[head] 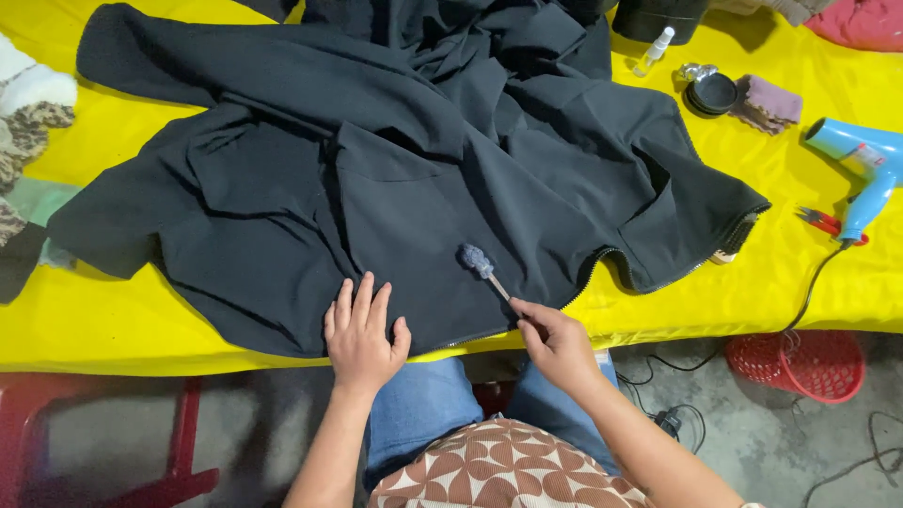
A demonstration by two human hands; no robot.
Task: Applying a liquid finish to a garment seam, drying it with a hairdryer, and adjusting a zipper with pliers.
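Note:
A dark jacket point(376, 169) lies spread over a yellow table point(113, 320), its zipper edge toward me. My left hand point(362, 334) rests flat on the jacket's lower hem, fingers apart. My right hand point(560, 343) pinches the thin handle of a small brush point(478, 261) whose blue-grey tufted head touches the fabric just right of my left hand.
A blue hair dryer point(865, 169) and red snips point(828, 223) lie at the right edge. A small spray bottle point(654, 52), a black round tin point(712, 92) and a mauve cloth point(769, 103) sit at the back right. A red basket point(809, 362) stands on the floor.

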